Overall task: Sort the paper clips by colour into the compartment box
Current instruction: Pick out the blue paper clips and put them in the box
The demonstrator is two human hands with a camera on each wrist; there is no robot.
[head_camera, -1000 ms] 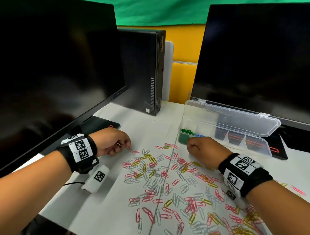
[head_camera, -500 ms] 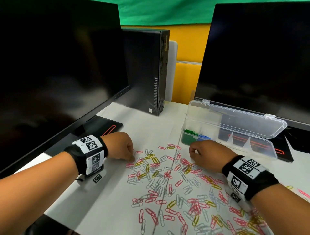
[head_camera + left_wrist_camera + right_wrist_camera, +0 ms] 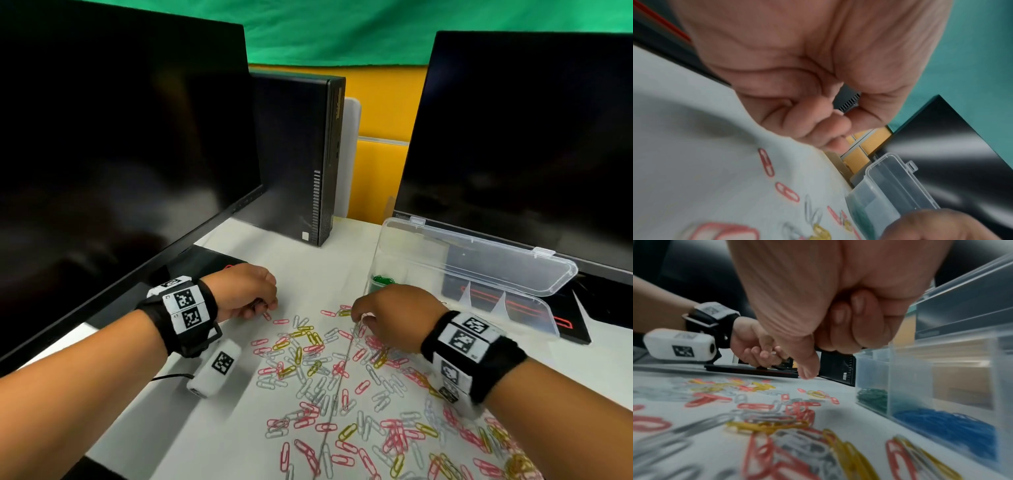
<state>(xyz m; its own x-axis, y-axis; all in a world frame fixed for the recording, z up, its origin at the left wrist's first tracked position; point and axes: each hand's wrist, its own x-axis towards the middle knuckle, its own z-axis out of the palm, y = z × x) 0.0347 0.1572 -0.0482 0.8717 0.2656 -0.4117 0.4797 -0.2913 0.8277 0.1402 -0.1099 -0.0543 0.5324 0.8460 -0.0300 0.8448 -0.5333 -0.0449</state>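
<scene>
Red, yellow and white paper clips point(image 3: 325, 370) lie scattered over the white table. The clear compartment box point(image 3: 513, 308) stands open at the right, with green clips point(image 3: 383, 279) and blue clips point(image 3: 945, 423) in its left compartments. My left hand point(image 3: 265, 305) is curled at the pile's left edge beside a red clip point(image 3: 266, 316), thumb pressed to fingers, and something thin shows between them. At the pile's far edge my right hand point(image 3: 359, 318) is fisted, its thumb and fingertips down on white clips point(image 3: 357, 331).
Two dark monitors point(image 3: 120, 154) point(image 3: 531, 154) flank a black computer tower point(image 3: 301, 164) at the back. A white marker-tagged device point(image 3: 215, 371) with a cable lies under my left wrist. The left monitor's base point(image 3: 205, 263) reaches close to my left hand.
My left hand slid right to the pile's edge and has stayed curled there. My right hand has shifted a little, still fisted, with its fingertips now on white clips.
</scene>
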